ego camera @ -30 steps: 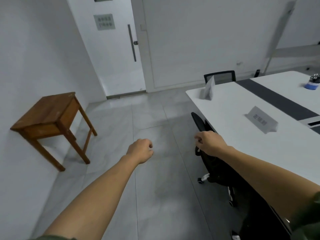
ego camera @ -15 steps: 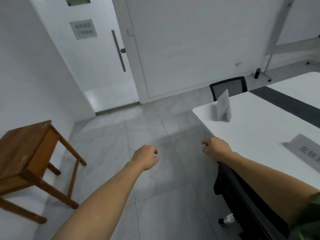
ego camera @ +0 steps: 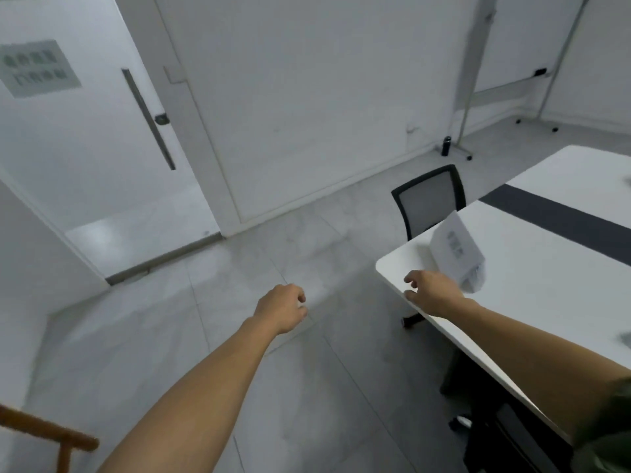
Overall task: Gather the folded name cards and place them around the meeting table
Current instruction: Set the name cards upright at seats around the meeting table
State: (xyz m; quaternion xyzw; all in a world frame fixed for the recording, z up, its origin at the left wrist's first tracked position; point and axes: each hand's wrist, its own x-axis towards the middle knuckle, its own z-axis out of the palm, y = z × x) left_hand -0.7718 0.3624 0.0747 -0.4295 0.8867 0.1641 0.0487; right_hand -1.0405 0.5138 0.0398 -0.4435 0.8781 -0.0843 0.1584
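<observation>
The fingers of the right hand were spread a little and curled downward, empty, hovering over the corner edge of the white desk. The fingers of the left hand were curled in loosely toward the palm, holding nothing, out over the grey tiled floor well to the left of the desk.

Just beyond the right hand, near the desk's corner, stood a folded name card. It was white paper, folded like a tent and leaning, with a block of dark printed characters on the face toward the camera; the print was too blurred to read. The hand's knuckles were just beside the card's lower edge, and whether they touched it could not be told.

A dark stripe ran across the desk top farther back. A black mesh-backed chair stood behind the desk's corner. At the right edge of the view a pale blurred scrap lay on the desk; what it was could not be told. A white door with a long bar handle filled the left wall.
</observation>
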